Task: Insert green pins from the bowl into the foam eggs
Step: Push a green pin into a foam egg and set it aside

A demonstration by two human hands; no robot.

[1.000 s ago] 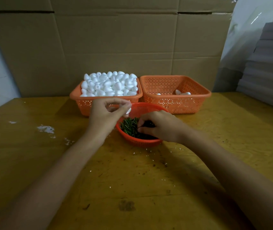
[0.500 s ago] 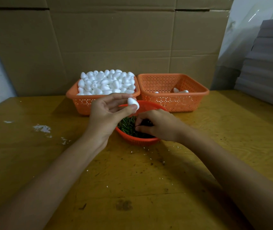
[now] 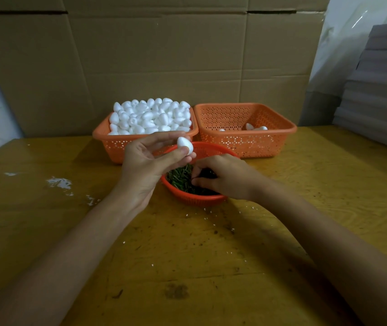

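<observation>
A packing workshop: cardboard sheets point(image 3: 154, 55) behind worn worktable point(image 3: 46, 231).

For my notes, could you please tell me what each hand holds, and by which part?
Left hand pinches a foam egg by its lower side; right hand is in the green pins, its grip cannot be told.

Cardboard wall point(image 3: 152, 55), yellow wood table point(image 3: 187, 267), dim light

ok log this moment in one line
left hand: pinches white foam egg | right hand: fingertips among green pins in round orange bowl | phase: fetching pin
</observation>
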